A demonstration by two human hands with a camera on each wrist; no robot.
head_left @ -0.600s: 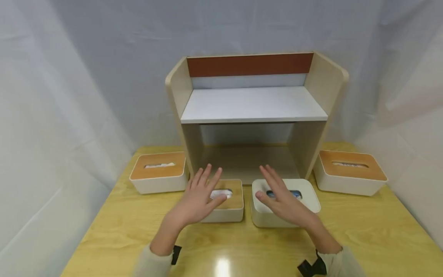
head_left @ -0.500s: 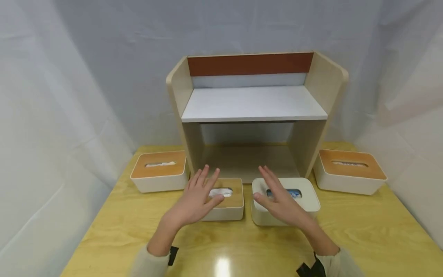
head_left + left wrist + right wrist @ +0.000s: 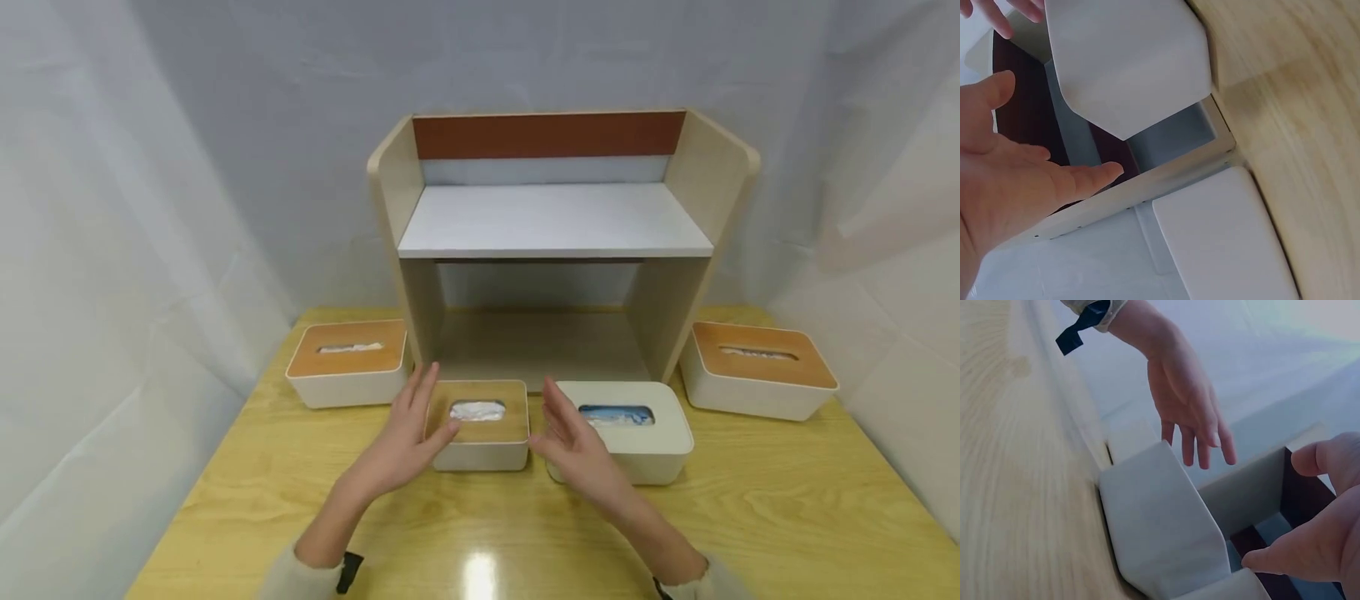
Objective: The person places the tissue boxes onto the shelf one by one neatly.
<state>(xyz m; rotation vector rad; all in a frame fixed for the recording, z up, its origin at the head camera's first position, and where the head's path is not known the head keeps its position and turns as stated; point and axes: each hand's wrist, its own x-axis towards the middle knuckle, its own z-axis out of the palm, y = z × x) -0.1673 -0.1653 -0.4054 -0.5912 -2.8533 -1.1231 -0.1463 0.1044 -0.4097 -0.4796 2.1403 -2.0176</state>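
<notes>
A white tissue box with a light wooden lid (image 3: 480, 456) stands in front of the shelf unit, white tissue showing in its slot. My left hand (image 3: 397, 446) hovers at its left side, fingers straight and thumb over the lid's edge. Just past its right side is my right hand (image 3: 581, 454), fingers extended, covering part of an all-white tissue box (image 3: 656, 467) with blue packaging in the slot. The left wrist view has my left palm (image 3: 1016, 175) beside the white box wall (image 3: 1129, 62). In the right wrist view, both hands appear apart from the box (image 3: 1160, 512), holding nothing.
A two-level shelf unit (image 3: 555, 221) with a white upper board and red-brown back strip stands behind. Orange-lidded tissue boxes flank it, one at left (image 3: 348, 387) and one at right (image 3: 757, 398). Pale curtains enclose the wooden table (image 3: 480, 533).
Both hands have turned more side-on. The right hand has moved left, off the white box's slot, and the left hand slightly left, uncovering the wooden-lidded box. The view has tilted slightly.
</notes>
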